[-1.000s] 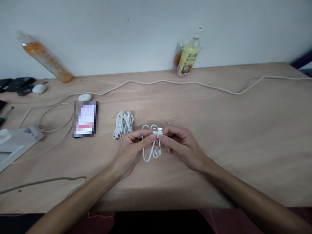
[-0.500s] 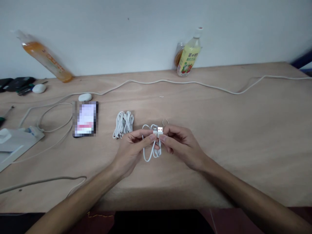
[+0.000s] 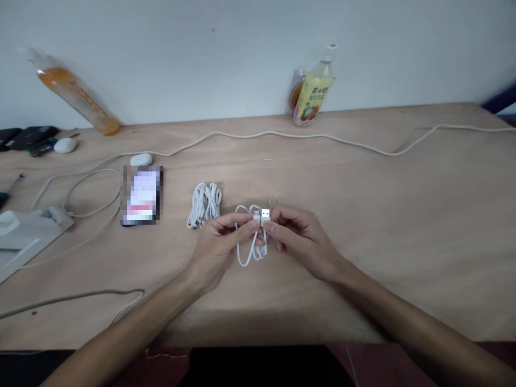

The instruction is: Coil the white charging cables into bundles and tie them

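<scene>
Between my hands is a white USB cable (image 3: 244,263), its loops hanging below my fingers. My left hand (image 3: 220,244) pinches the smaller plug end with thumb and forefinger. Right beside it, my right hand (image 3: 300,239) pinches the larger USB plug (image 3: 265,214), so the two connectors sit side by side, pointing away from me. Behind my left hand lie bundled white cables (image 3: 204,203) on the table. A short thin bent tie (image 3: 274,201) rests just beyond my right fingers.
On the wooden table (image 3: 382,215) a phone (image 3: 142,194) and a white case (image 3: 141,159) lie to the left. A long white cord (image 3: 346,141) runs across the back. Two bottles, one orange (image 3: 78,99) and one yellow (image 3: 314,91), lean on the wall. A white box (image 3: 30,236) stands at far left.
Almost nothing differs. Both hands keep the same pinch on the cable's two plugs, and the view has shifted very slightly.
</scene>
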